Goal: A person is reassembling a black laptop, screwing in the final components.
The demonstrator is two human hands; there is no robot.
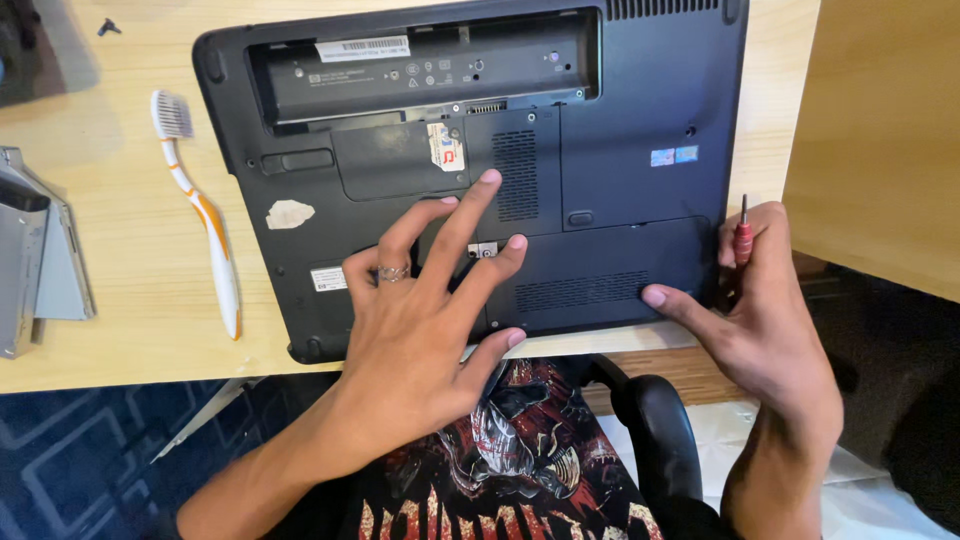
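**Q:** Head view: where does the work lie, and how is it held?

**A:** An upturned dark laptop (470, 150) lies on the pale wooden desk (120, 300), its near edge overhanging. The left hand (420, 320) rests fingers splayed, flat on the base, gripping nothing. The right hand (760, 300) pinches a small red-handled screwdriver (743, 238) upright, one finger stretched onto the vented cover panel (600, 275).

**Q:** How would it likely handle?

**A:** Probably stiff, fairly heavy, smooth plastic; panels thin and breakable. Best held by both side edges.

**Q:** Labels?

**A:** Beyond the left fingertips, a white barcode strip (362, 48) in the empty bay; a torn white-and-red sticker (447, 147); left of that hand, a white scrap (290, 213) and small white label (328, 279). Above the right hand, two blue stickers (673, 156). A white-orange toothbrush (200, 210) lies left.
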